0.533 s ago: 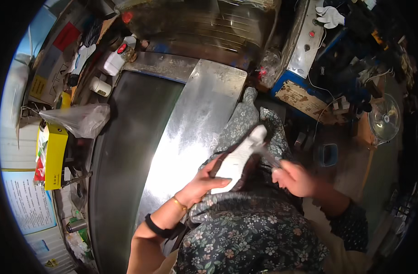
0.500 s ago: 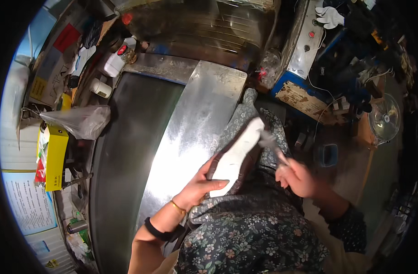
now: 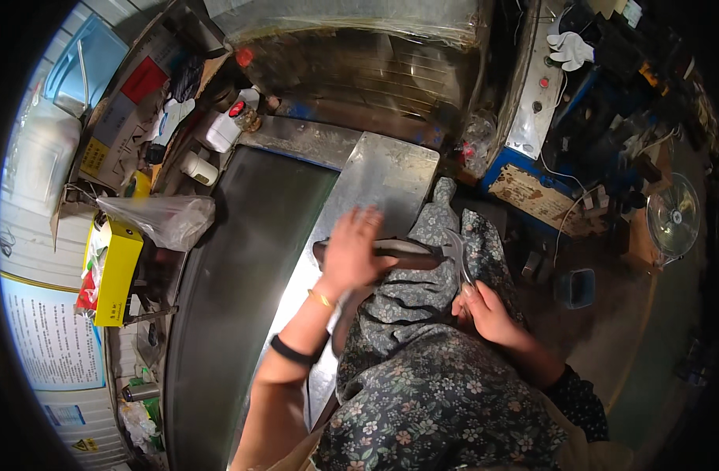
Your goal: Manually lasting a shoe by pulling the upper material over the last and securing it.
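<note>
Stretching from near to far on the left, the dark belt (image 3: 246, 243) is the largest thing beside us; we cannot tell whether it is running. Just right of it slopes the bright metal plate (image 3: 391, 169), and right of that our floral apron (image 3: 430, 392) covers the lap in loose folds.

Between plate and lap lies the dark shoe-shaped piece (image 3: 418, 257), long side left to right, its left end over the plate and its right end over the apron. Our left hand (image 3: 352, 251) is laid across it, fingers stretched toward the far side and a little spread, thumb pointing right; blur keeps us from telling how firmly it presses. With little grip to be seen, we think the piece could skid on the smooth plate or tip off the lap if it is nudged.

Our right hand (image 3: 485, 310) is curled round the handle of a curved metal tool (image 3: 458, 255), whose head stands just beside the piece's right end. Being so close, it could scuff that end or snag an apron fold through one careless turn of the wrist.

Smaller still, the black wristband (image 3: 292, 351) and gold bracelet (image 3: 319, 298) on our left arm might catch if that arm drifted left onto a moving belt.
</note>
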Action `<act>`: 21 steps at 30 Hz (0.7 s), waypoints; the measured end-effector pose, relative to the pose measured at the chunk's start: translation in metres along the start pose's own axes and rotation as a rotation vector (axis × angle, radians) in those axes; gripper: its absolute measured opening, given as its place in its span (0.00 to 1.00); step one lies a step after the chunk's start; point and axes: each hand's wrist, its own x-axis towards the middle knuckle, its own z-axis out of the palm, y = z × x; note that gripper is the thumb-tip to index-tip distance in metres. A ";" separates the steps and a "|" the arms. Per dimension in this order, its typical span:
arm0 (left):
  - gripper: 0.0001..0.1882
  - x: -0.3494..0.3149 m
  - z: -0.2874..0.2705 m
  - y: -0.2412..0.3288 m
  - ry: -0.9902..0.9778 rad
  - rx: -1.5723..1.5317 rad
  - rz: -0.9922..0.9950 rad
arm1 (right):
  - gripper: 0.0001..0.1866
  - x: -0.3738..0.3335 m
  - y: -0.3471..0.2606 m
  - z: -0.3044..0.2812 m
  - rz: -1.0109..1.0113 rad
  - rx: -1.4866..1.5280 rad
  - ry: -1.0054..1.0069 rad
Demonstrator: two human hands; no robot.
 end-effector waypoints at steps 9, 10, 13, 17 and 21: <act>0.46 -0.019 -0.023 -0.008 -0.906 -0.116 -0.054 | 0.17 -0.008 0.002 0.002 0.040 -0.085 0.012; 0.46 -0.025 -0.024 -0.012 -0.864 -0.257 -0.116 | 0.17 -0.006 0.005 0.002 0.043 -0.084 0.005; 0.47 -0.061 -0.010 -0.019 -0.683 -0.665 -0.336 | 0.17 0.000 0.007 0.005 0.034 -0.129 -0.026; 0.54 -0.065 -0.036 0.013 -1.013 -0.367 -0.529 | 0.18 0.012 -0.010 0.007 0.041 -0.255 -0.139; 0.56 -0.098 -0.024 0.022 -0.893 -0.375 -0.617 | 0.19 0.028 -0.053 0.019 0.118 -0.424 -0.290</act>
